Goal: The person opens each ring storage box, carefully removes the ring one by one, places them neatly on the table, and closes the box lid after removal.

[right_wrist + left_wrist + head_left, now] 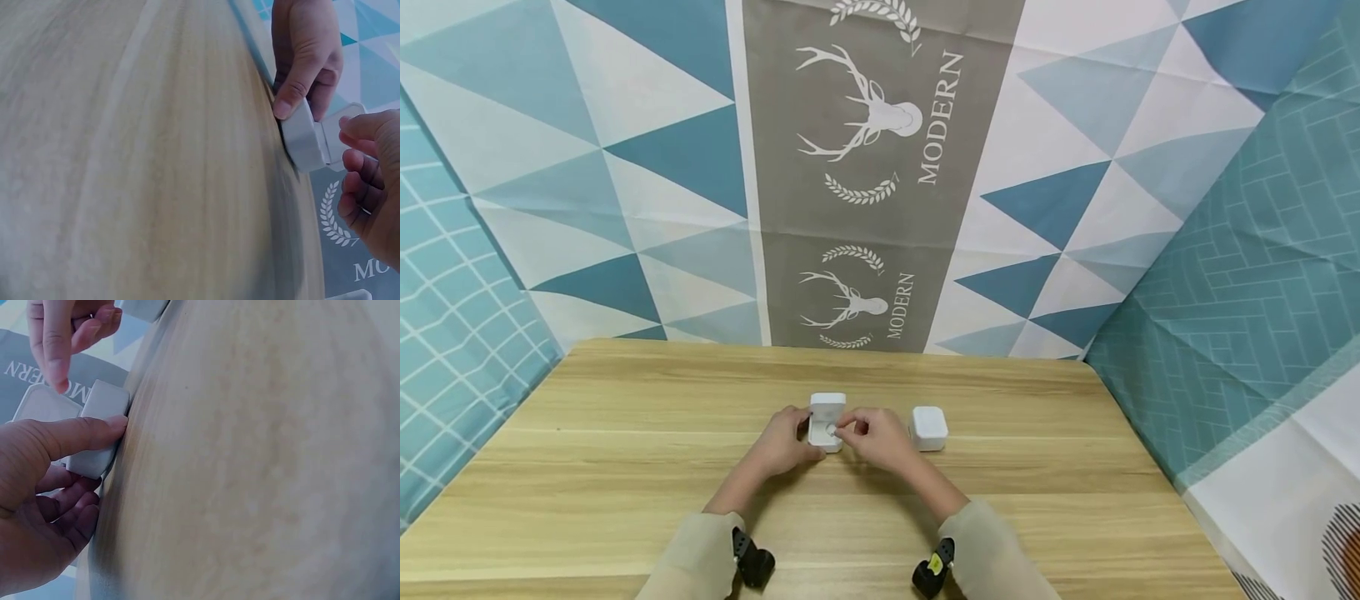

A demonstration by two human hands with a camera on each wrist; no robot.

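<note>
A small white hinged jewellery box (826,423) stands on the table with its lid (827,403) raised. My left hand (786,442) grips it from the left side. In the left wrist view, the left thumb (94,432) lies across the box's base (105,400), with fingers on the opposite side. My right hand (876,437) reaches in from the right, thumb and forefinger pinched together at the box's inside. A small pale ring-like piece (831,430) shows at those fingertips; its exact shape is too small to tell. The right wrist view hides it behind the right thumb (365,125).
A second white box (929,428), closed, stands just right of my right hand. The wooden table (625,475) runs back to a patterned cloth wall (842,208). Black wrist cameras (754,562) sit at both sleeves.
</note>
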